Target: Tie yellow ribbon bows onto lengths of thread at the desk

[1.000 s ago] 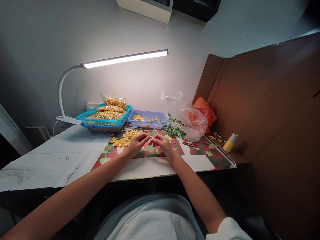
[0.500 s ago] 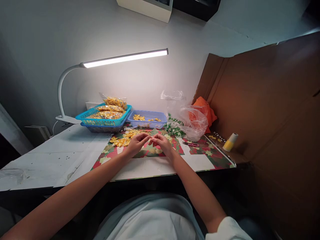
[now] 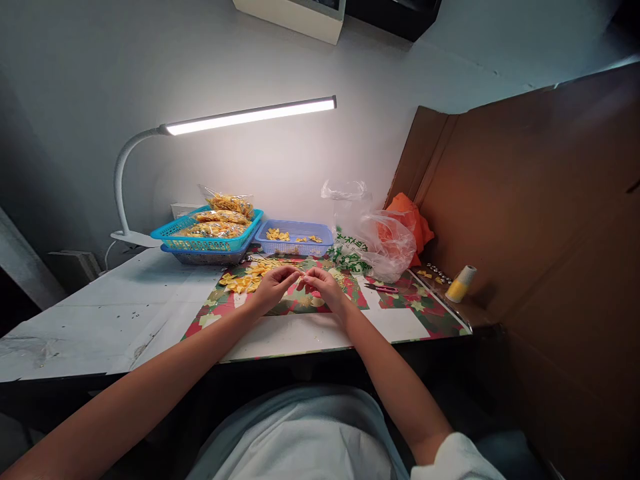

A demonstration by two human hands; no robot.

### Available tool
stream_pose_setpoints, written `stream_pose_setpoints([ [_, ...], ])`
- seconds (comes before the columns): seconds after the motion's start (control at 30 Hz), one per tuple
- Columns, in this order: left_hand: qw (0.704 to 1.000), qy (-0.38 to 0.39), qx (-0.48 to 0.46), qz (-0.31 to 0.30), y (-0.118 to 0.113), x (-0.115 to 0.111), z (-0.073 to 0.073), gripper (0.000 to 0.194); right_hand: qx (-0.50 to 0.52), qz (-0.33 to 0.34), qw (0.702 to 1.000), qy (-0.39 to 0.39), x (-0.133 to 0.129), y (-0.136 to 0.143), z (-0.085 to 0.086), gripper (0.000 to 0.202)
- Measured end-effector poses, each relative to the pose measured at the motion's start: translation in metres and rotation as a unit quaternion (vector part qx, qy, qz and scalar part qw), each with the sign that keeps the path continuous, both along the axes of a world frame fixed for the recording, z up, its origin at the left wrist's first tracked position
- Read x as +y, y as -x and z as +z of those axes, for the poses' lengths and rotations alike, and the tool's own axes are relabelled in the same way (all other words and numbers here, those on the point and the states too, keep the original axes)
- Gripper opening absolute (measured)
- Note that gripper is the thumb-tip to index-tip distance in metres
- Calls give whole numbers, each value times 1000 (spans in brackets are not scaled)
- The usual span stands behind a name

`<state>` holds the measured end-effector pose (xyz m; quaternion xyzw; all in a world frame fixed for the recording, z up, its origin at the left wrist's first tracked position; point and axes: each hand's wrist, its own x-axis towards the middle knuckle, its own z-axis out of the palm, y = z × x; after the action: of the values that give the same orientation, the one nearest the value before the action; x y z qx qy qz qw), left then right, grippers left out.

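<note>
My left hand (image 3: 275, 287) and my right hand (image 3: 323, 285) meet fingertip to fingertip above the patterned red and green sheet (image 3: 295, 306). Both are closed in a pinch, and whatever sits between the fingertips is too small to make out. Just left of my left hand lies a pile of yellow ribbon-like pieces (image 3: 243, 281). Thin gold-coloured bits (image 3: 345, 280) are scattered beside my right hand. Farther right, small snips with pinkish-red handles (image 3: 383, 288) rest on the sheet.
Behind the pile stand a turquoise basket (image 3: 167, 241) with filled clear bags and a blue-violet basket (image 3: 320, 248) with yellow pieces. Plastic bags (image 3: 385, 247), a yellow thread cone (image 3: 460, 285) and a tall cardboard panel (image 3: 540, 200) are on the right. A lit lamp (image 3: 250, 115) hangs overhead.
Almost nothing differs; both hands keep the same place, with at most a slight shift of the fingertips.
</note>
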<state>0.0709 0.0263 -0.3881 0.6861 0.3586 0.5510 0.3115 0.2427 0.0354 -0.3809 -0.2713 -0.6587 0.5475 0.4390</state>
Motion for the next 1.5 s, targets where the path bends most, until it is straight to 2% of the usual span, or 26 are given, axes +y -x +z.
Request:
stream_pose_setpoints([
  [0.27,1000,-1,-1,4,0,1,-1,41,-18,-13,1000,19,-8,0,6,34],
  [0.6,1000,0,-4,9,1,2,-2,43,-14,-12,1000,1,5,1,-4,33],
  [1.03,1000,-8,2,14,1,2,-1,44,-31,-16,999,18,-4,-1,4,27],
  [1.5,1000,6,11,-12,4,2,-3,40,-49,6,998,46,4,2,-3,15],
])
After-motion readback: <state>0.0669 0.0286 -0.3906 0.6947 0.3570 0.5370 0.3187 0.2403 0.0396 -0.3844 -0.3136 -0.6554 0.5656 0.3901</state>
